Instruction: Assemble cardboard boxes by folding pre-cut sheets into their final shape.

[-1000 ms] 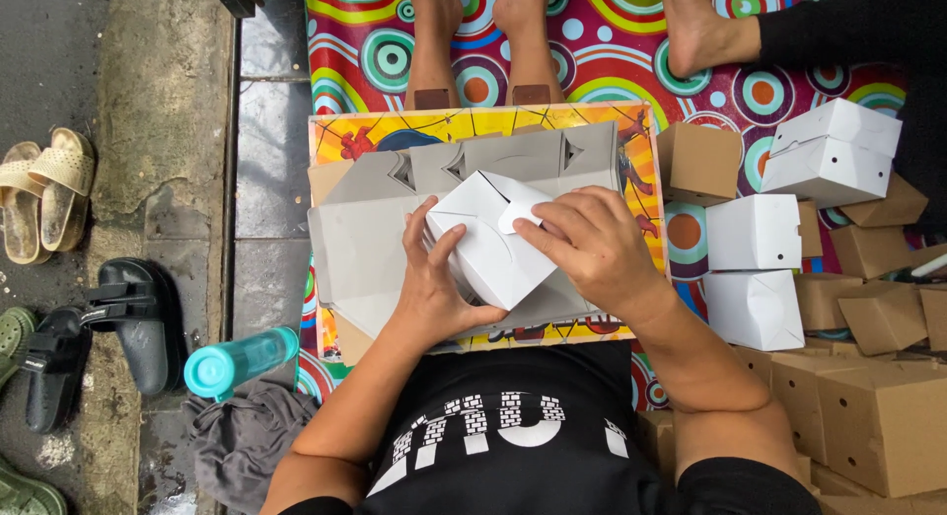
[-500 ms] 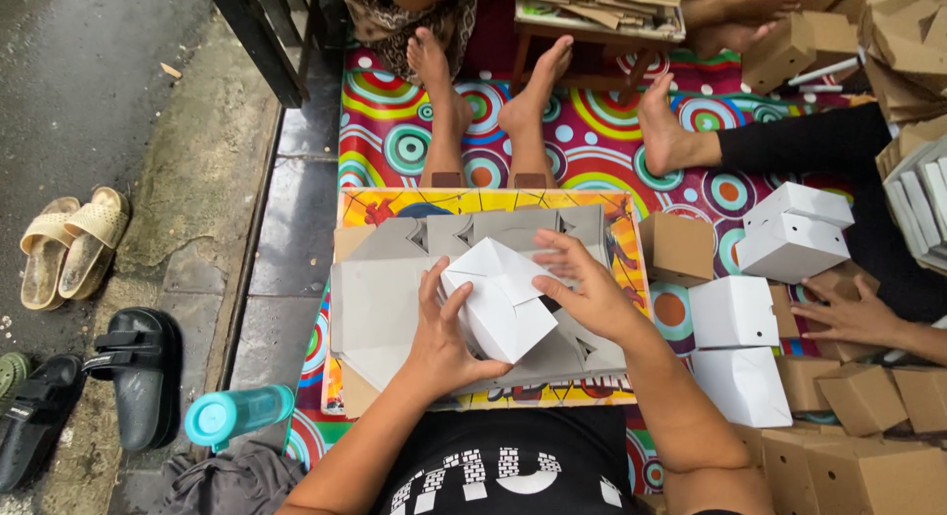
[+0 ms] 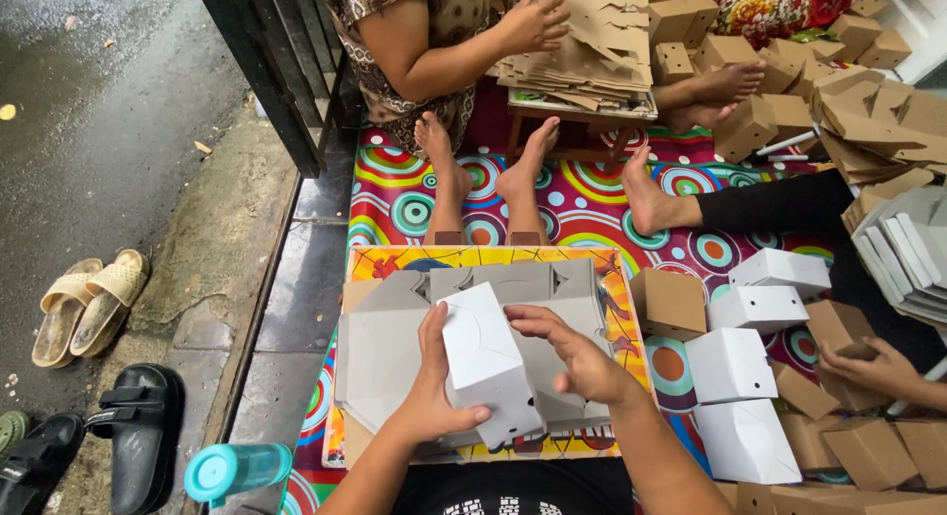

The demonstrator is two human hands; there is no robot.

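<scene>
White box [image 3: 488, 362] sat gripped in my left hand [image 3: 434, 402], thumb pressed underneath; right hand [image 3: 582, 357] hovered spread beside it, holding nothing. One-handed grip looked risky: it could slip onto the grey flat blanks [image 3: 385, 347] and dent.

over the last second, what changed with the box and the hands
The white folded box turned from lying diagonal to more upright in the left hand. The right hand slid off its top to the right side. The grey flat sheets stayed underneath.
</scene>
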